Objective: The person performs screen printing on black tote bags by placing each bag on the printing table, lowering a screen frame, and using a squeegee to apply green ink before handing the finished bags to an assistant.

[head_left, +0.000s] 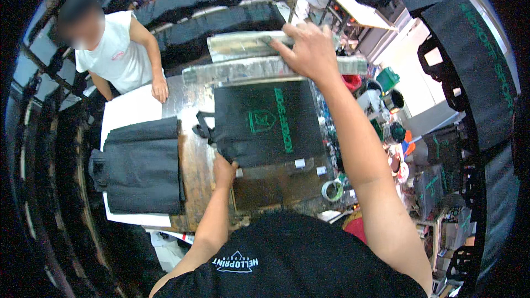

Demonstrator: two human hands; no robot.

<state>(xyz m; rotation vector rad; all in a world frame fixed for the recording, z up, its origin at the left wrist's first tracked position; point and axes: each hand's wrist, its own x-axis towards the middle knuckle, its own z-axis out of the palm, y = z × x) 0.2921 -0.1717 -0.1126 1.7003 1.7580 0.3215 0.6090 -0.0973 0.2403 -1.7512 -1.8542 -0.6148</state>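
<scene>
A flat black fabric bag [243, 138] with a green print lies on the worktable, its dark handles [205, 127] sticking out to the left. At its near left corner, my left hand [224, 170] is closed on the fabric, thumb toward the bag's edge; the other fingers are partly hidden. Beyond the bag, a printing screen frame [248, 69] is tilted up, so that its long smeared side faces me. My right hand [312, 49] reaches over the frame and grips it, the fingers bent over its far upper part.
Left of the bag lies a stack of black bags [143, 168] on white board. Across the table stands a person [118, 49], one hand on its edge. A tape roll [332, 190] and several ink pots [393, 132] crowd the right side. Racks of black bags [480, 77] surround the table.
</scene>
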